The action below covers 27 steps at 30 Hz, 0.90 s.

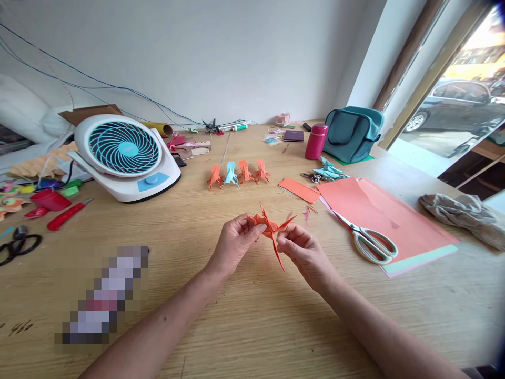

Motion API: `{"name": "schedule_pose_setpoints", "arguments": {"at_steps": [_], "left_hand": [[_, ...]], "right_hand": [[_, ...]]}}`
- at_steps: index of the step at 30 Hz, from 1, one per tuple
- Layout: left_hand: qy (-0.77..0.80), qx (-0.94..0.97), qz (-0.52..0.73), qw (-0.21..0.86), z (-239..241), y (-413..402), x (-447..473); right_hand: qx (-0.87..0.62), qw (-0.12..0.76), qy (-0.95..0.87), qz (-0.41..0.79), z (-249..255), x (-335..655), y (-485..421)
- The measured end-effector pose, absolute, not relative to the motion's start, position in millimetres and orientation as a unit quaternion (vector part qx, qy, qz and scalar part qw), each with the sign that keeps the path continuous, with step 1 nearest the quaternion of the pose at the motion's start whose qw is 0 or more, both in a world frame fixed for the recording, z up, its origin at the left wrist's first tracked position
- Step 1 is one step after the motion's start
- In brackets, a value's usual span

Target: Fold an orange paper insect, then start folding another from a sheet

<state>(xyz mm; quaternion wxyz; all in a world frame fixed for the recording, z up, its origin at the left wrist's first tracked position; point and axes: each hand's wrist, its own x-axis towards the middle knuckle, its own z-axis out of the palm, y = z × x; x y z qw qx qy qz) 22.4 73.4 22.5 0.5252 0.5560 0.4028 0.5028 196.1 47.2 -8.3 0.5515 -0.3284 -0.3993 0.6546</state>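
Observation:
Both my hands hold one orange folded paper figure (271,229) a little above the wooden table (252,316). My left hand (235,242) pinches its left side with thumb and fingers closed. My right hand (303,253) pinches its right side, and a long pointed strip of the paper hangs down between the hands. Farther back stands a row of finished paper figures (238,173), three orange and one light blue.
Orange paper sheets (386,218) lie at the right with white-handled scissors (371,243) on them. A white and teal fan (125,157) stands at the left, near a red cutter (68,215) and black scissors (18,245). A pink bottle (316,141) and teal bag (352,133) stand behind.

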Motion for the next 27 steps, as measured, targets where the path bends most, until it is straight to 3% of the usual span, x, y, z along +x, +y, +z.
{"name": "schedule_pose_setpoints", "arguments": {"at_steps": [9,13,22,27], "left_hand": [[0.442,0.593,0.459,0.492,21,62,28],[0.417,0.605,0.43,0.525,24,59,30],[0.44,0.642,0.374,0.504,19,61,31],[0.446,0.717,0.387,0.37,26,62,27]], "right_hand": [[-0.349,0.552,-0.433,0.621,-8,187,46],[-0.368,0.57,-0.429,0.596,-8,188,45],[-0.358,0.578,-0.32,0.659,-12,189,45],[-0.357,0.562,-0.316,0.676,-12,187,44]]}}
